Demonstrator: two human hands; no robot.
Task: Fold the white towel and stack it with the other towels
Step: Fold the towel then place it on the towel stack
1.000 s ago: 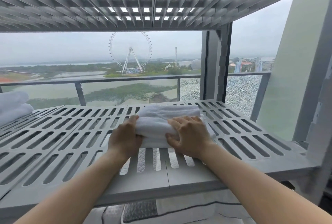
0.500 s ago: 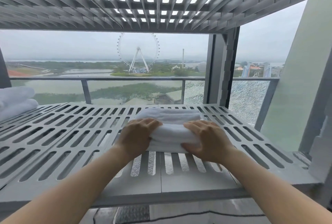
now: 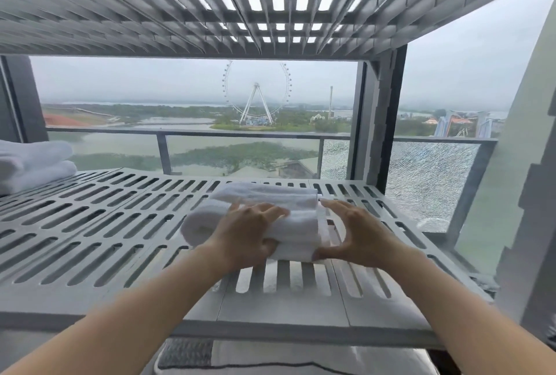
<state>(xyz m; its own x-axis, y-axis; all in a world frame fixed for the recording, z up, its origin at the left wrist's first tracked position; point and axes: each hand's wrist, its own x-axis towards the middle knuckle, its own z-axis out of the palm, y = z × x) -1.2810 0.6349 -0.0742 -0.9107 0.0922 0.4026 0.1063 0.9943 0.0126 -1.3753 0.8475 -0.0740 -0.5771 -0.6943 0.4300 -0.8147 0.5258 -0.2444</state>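
Note:
The folded white towel [image 3: 301,224] lies on the grey slatted shelf [image 3: 90,224], right of centre, its left end rolled into a rounded fold. My left hand [image 3: 246,236] grips its near edge, fingers over the top and thumb tucked below. My right hand [image 3: 358,233] cups the towel's right end with spread fingers, its thumb at the near bottom corner and its index finger at the far corner. Two other folded white towels [image 3: 33,164] are stacked at the shelf's far left edge, partly cut off by the frame.
A second slatted shelf [image 3: 240,13] hangs overhead. A grey post [image 3: 379,122] stands at the back right corner. Behind the shelf run a railing and glass panels [image 3: 240,152]; the right panel is cracked. Bare shelf lies between the towel and the stack.
My right hand slid off the towel's top to its right end. My left hand closed around the near edge. The view shifted, bringing more of the towel stack into sight.

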